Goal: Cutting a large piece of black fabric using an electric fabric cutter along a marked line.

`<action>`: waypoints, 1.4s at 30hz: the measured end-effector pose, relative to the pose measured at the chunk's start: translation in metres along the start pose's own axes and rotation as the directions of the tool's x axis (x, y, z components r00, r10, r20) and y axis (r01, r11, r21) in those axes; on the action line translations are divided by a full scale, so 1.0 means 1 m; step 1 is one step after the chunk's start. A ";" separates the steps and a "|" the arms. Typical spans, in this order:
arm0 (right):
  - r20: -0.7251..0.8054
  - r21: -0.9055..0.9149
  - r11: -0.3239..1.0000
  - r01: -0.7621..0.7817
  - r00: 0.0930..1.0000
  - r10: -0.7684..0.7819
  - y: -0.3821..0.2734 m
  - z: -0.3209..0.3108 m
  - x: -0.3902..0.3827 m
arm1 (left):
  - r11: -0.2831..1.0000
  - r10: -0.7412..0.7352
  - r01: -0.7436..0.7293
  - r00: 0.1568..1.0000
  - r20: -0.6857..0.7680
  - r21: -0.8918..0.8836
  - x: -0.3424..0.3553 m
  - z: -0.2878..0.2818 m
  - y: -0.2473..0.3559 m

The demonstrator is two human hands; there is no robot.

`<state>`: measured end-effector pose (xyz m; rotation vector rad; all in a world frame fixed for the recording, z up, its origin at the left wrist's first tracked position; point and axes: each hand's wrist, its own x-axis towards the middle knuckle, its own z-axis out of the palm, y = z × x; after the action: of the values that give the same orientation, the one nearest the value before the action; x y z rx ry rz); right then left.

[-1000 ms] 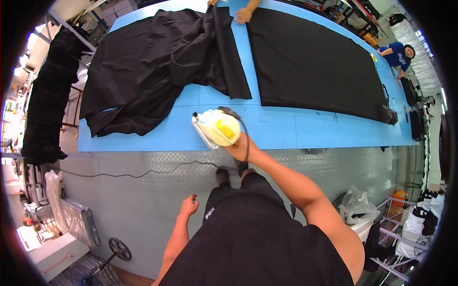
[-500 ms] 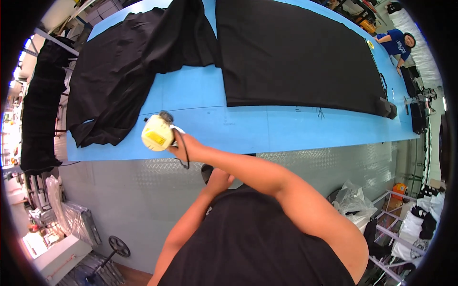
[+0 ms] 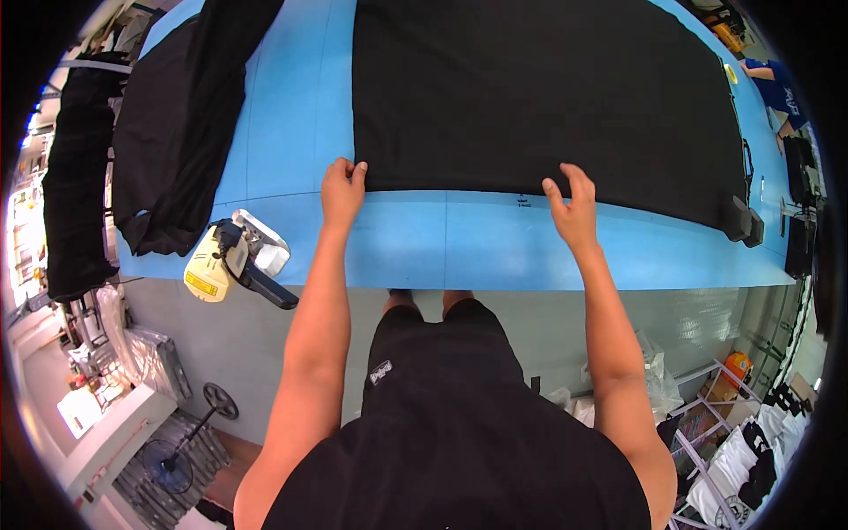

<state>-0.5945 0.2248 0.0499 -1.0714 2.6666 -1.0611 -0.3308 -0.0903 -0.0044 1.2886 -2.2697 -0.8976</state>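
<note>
A large folded sheet of black fabric (image 3: 539, 97) lies on the blue table (image 3: 397, 238). My left hand (image 3: 342, 196) touches its near left corner, thumb on the cloth and fingers just beyond its side edge, slightly apart. Along the near edge, further right, my right hand (image 3: 575, 208) rests its fingertips on the fabric, thumb and fingers spread. Neither hand appears to grip anything. Left of my left forearm stands a cream electric cloth cutter (image 3: 208, 268) with a dark handle that juts past the table's front edge.
A loose heap of black fabric (image 3: 163, 132) covers the table's left end. Dark weights (image 3: 747, 223) sit at the sheet's near right corner, and a yellow tape roll (image 3: 730, 73) lies beyond. Another person (image 3: 779, 95) stands at the far right edge.
The cutter has left my right hand and now stands on the table at the left. Both hands have moved to the sheet's near edge. The loose fabric at the left has shifted in view.
</note>
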 end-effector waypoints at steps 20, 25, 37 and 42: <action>0.188 -0.530 0.844 0.083 0.982 0.021 0.018 0.054 0.046 | 0.950 -0.283 0.308 0.922 0.265 -0.057 -0.014 -0.017 -0.017; 0.127 -0.396 0.904 0.158 0.985 -0.116 -0.074 0.110 0.059 | 0.939 -0.285 0.324 0.921 0.266 -0.118 -0.017 -0.018 -0.025; 0.282 -0.413 0.886 0.210 0.955 -0.095 -0.081 0.131 0.040 | 0.814 0.361 -0.391 0.920 0.154 0.429 0.012 0.046 0.060; 0.138 -0.300 0.953 0.033 0.990 0.009 -0.046 0.069 0.032 | 0.840 0.284 -0.360 0.929 0.236 0.407 0.007 0.053 0.059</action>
<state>-0.5706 0.1409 0.0322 -1.1616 2.7691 -0.5651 -0.4029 -0.0558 -0.0020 0.9626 -2.8316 -0.3853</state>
